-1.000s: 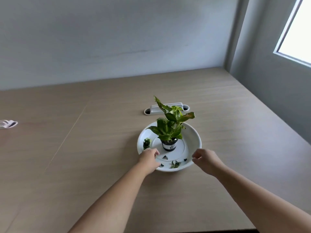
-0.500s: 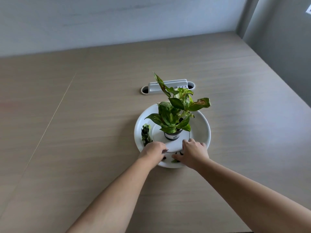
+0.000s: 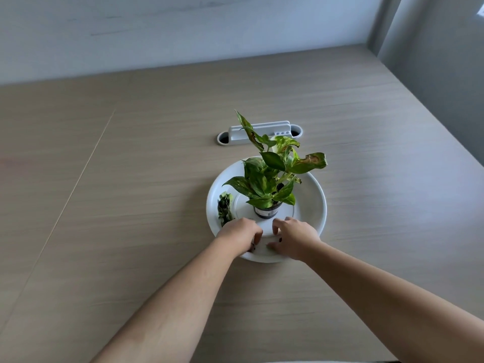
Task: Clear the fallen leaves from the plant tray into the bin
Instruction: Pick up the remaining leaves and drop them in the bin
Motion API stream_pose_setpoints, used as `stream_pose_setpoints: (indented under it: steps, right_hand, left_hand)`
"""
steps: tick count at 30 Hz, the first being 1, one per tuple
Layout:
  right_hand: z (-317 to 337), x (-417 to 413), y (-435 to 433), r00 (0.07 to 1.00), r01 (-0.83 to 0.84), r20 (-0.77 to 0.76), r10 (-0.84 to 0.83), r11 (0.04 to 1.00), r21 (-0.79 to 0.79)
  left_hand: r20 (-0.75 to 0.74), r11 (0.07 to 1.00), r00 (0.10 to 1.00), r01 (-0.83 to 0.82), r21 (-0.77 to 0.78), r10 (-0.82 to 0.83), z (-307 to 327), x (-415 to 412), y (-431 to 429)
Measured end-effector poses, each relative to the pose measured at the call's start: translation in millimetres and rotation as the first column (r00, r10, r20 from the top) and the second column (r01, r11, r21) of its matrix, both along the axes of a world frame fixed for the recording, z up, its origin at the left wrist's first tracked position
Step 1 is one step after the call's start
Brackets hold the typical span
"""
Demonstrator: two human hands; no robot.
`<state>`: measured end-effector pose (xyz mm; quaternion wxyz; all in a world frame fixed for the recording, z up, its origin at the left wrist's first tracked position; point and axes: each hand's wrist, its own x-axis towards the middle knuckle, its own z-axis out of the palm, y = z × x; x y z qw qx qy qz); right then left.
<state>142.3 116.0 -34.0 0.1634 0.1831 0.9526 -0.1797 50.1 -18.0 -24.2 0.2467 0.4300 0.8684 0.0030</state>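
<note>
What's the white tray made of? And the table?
The tray looks like plastic: plain white, smooth, with a soft sheen, though glazed ceramic is possible. The table looks like wood-grain laminate: pale, matte, with straight even streaks and a thin seam.

The person's bare left forearm [image 3: 183,297] and bare right forearm [image 3: 379,292] both reach forward from the lower edge and converge. The left hand [image 3: 239,233] lies knuckles up with its fingers curled under; what they grip, if anything, is hidden. Just beside it, the right hand [image 3: 294,238] is palm down, its fingers [image 3: 288,220] arched and spread, its thumb stretched toward the left hand.
</note>
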Motion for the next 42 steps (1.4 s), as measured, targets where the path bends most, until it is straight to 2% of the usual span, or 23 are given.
stream_pose_setpoints:
  steps: [4, 8, 10, 11, 12, 13, 14, 16, 17, 18, 20, 25, 29, 33, 38, 42]
  right_hand:
    - [-0.7, -3.8, -4.3, 0.999, -0.039, -0.027, 0.039, 0.999, -0.011]
    - [-3.3, -4.3, 2.2, 0.999, -0.013, -0.050, 0.009, 0.996, -0.085]
    - [-3.9, -4.2, 7.6, 0.996, 0.064, -0.053, -0.073, 0.986, -0.157]
    - [-2.5, -4.9, 10.6, 0.989, 0.120, -0.054, -0.134, 0.969, -0.214]
    - [-0.1, -6.1, 14.4, 0.972, 0.201, -0.053, -0.228, 0.930, -0.308]
    - [4.0, -7.0, 18.6, 0.937, 0.294, -0.038, -0.346, 0.845, -0.447]
    - [10.0, -7.4, 21.7, 0.885, 0.372, 0.003, -0.466, 0.703, -0.607]
    - [22.0, -5.5, 27.2, 0.773, 0.411, 0.117, -0.623, 0.352, -0.841]
    - [26.5, -3.1, 29.3, 0.735, 0.399, 0.155, -0.660, 0.236, -0.886]
    - [29.3, -0.4, 31.0, 0.710, 0.389, 0.180, -0.681, 0.166, -0.906]
    - [32.1, 6.5, 31.6, 0.678, 0.375, 0.208, -0.704, 0.088, -0.923]
    - [29.3, 26.7, 32.4, 0.611, 0.363, 0.244, -0.753, -0.008, -0.932]
    - [31.7, 55.7, 40.2, 0.550, 0.318, 0.240, -0.800, -0.065, -0.946]
    - [41.2, 106.5, 59.7, 0.472, 0.288, 0.205, -0.858, -0.070, -0.955]
    - [64.2, 208.9, 105.8, 0.310, 0.224, 0.151, -0.939, -0.083, -0.971]
    - [77.8, 344.7, 147.4, 0.145, 0.191, 0.088, -0.985, -0.060, -0.980]
  left_hand:
    - [0.056, 0.997, 0.996, -0.071, 0.014, 0.070, -3.9, 0.5, -1.1]
    - [0.190, 0.937, 0.948, -0.292, 0.195, 0.256, -3.5, -1.2, -9.9]
    - [0.321, 0.834, 0.867, -0.472, 0.285, 0.381, 0.6, -4.1, -15.4]
    - [0.437, 0.745, 0.786, -0.589, 0.313, 0.437, 3.3, -5.8, -19.4]
    - [0.588, 0.627, 0.662, -0.715, 0.309, 0.465, 6.7, -7.0, -23.8]
    - [0.733, 0.497, 0.509, -0.826, 0.267, 0.451, 9.3, -8.0, -28.2]
    - [0.835, 0.381, 0.366, -0.901, 0.208, 0.410, 11.5, -8.8, -33.4]
    - [0.924, 0.236, 0.175, -0.967, 0.096, 0.341, 14.5, -9.4, -43.2]
    - [0.945, 0.194, 0.110, -0.980, 0.051, 0.308, 16.0, -9.2, -47.1]
    - [0.959, 0.165, 0.062, -0.986, 0.016, 0.277, 17.0, -8.8, -50.0]
    - [0.973, 0.137, 0.006, -0.990, -0.026, 0.231, 17.9, -7.4, -53.3]
    - [0.981, 0.196, -0.022, -0.979, -0.060, 0.190, 18.0, 1.8, -40.6]
    - [0.980, 0.296, 0.004, -0.954, -0.056, 0.198, 20.0, 21.9, -18.5]
    - [0.978, 0.405, 0.055, -0.914, -0.033, 0.202, 30.8, 56.1, 12.4]
    - [0.975, 0.579, 0.170, -0.814, 0.057, 0.143, 54.5, 126.5, 81.2]
    - [0.973, 0.729, 0.223, -0.675, 0.115, 0.053, 72.5, 237.4, 160.6]
